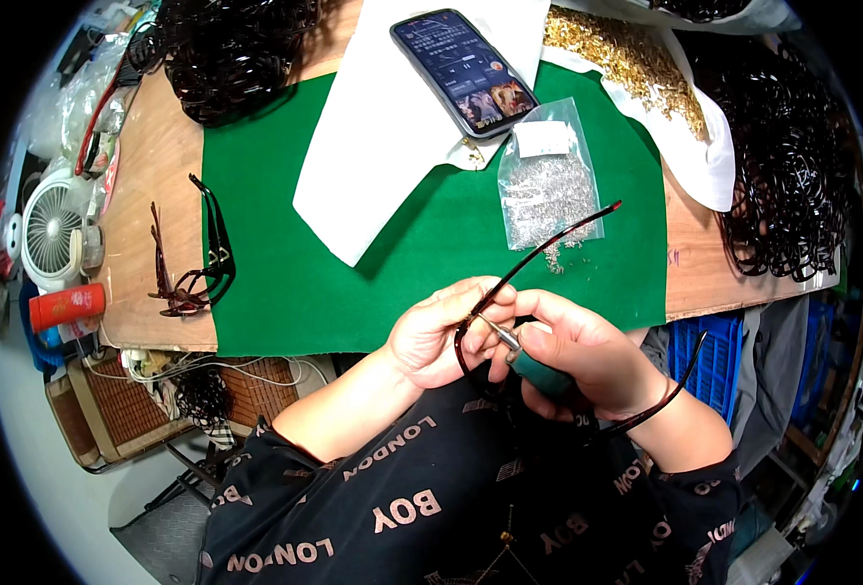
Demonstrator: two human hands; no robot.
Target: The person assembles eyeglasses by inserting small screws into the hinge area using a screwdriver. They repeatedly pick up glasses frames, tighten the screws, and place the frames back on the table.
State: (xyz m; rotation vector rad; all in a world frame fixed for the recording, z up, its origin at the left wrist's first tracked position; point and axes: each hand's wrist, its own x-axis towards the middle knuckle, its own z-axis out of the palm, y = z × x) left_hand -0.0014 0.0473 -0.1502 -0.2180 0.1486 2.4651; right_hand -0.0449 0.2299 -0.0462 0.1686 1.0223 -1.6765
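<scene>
My left hand (426, 333) is closed on a dark brown eyeglass frame (554, 240), close to my body at the near edge of the green mat (305, 302). One temple arm sticks up to the right; the other passes under my right wrist. Wrapped in my right hand (592, 356) is a screwdriver (538, 372) with a green handle and a metal shank. Its tip meets the frame near the hinge, where my left fingers pinch; the screw itself is hidden. Beyond my hands lies a clear bag of tiny silver screws (548, 195), with loose screws (553, 257) spilled beside it.
More dark frames (219, 258) stand on the mat's left edge. Heaps of dark frame parts lie at far left (236, 58) and right (782, 166). A phone (465, 73) rests on white sheeting (353, 175). Gold metal pieces (636, 68), a fan (53, 219) and a red can (67, 306) are around.
</scene>
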